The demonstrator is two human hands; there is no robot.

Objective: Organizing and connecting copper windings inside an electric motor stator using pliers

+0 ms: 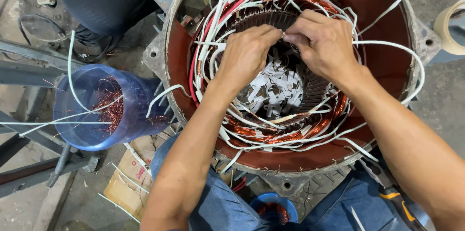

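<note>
A: Largest first. One motor stator housing (pixel 382 66), red-brown inside, lying open end up at centre. Copper windings (pixel 290 136) ring its bore; white paper slot strips (pixel 278 88) litter the middle.

B: Hands?

A: Two. Left hand (pixel 247 54) and right hand (pixel 322 42) meet at the far side of the bore, each closed in a fingertip pinch on the same white sleeved lead (pixel 283 34). The lead sits over the far windings, between the two pinches.

B: Handling note?

A: My judgement: keep both pinches close together, work the sleeve gently, and avoid scraping the copper enamel against the slot edges.

B: Remaining counts?

A: One blue plastic tub (pixel 131 100) of scrap copper wire at left, one smaller blue container (pixel 273 204) near, one tape roll (pixel 448 30) far right. White leads: many, tangled, not countable.
</note>
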